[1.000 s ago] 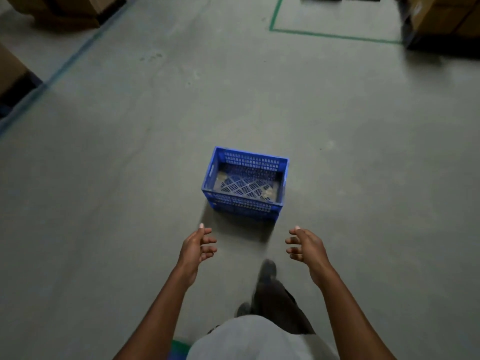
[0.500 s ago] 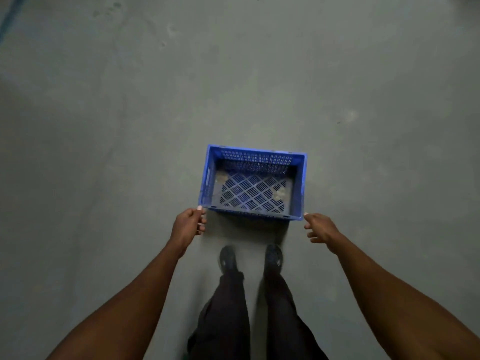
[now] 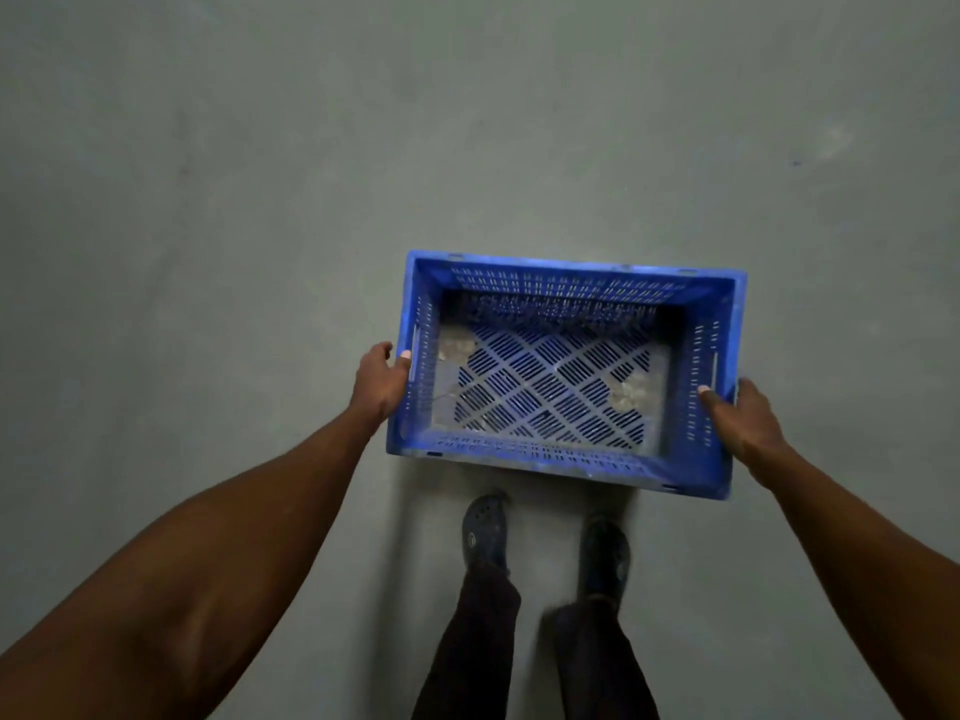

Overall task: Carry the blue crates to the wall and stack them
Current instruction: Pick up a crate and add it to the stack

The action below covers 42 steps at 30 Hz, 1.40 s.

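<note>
i have both hands on the blue crate (image 3: 563, 374), one at each short end. my left hand (image 3: 378, 381) is clamped on the left wall beside its handle slot, thumb over the rim and fingers wrapped outside. my right hand (image 3: 745, 420) is closed on the right wall near the front corner, thumb hooked inside over the rim. so each grip is shut on the crate, not open.

the crate sits low in front of me, just ahead of my shoes (image 3: 485, 532), above the grey concrete floor (image 3: 260, 174). its edges are blurred and i cannot tell whether it has left the floor or only just touches it. it is empty apart from pale scuffs or dust patches on the lattice base.

i judge this as the start of the lift; no wall and no other crates show here, so the carry and stacking are all ahead.

risks: my hands are not level with each other, the right one nearer the front corner, so the crate could tip or twist as it rises. the thin rim gives little purchase, and a slip would drop it onto my feet directly below.

i can read no brand, label or writing on the crate.
</note>
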Each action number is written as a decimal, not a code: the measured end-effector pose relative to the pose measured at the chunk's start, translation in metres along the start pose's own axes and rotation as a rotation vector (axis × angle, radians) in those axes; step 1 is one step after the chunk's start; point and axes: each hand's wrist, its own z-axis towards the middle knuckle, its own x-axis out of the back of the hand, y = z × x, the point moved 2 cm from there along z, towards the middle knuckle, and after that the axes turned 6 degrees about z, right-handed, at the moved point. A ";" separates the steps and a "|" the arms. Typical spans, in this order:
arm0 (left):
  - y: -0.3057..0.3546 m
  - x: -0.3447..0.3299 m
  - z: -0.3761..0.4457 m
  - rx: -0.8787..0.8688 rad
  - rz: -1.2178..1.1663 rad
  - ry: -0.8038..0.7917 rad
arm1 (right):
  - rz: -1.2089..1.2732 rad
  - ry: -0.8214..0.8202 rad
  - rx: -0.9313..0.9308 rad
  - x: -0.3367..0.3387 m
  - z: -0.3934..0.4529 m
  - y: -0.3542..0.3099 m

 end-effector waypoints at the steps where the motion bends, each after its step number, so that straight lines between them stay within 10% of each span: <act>1: 0.000 -0.005 0.010 0.012 -0.005 0.003 | 0.020 0.011 0.003 -0.006 0.010 0.005; 9: -0.008 -0.033 0.053 0.007 -0.230 -0.032 | 0.331 0.137 -0.053 -0.019 0.047 0.016; 19: 0.019 0.002 0.031 0.015 -0.413 -0.159 | 0.588 -0.097 -0.098 0.024 0.037 -0.005; 42: 0.146 0.322 -0.407 -0.197 -0.780 -0.081 | 0.701 -0.123 0.203 0.351 -0.379 -0.173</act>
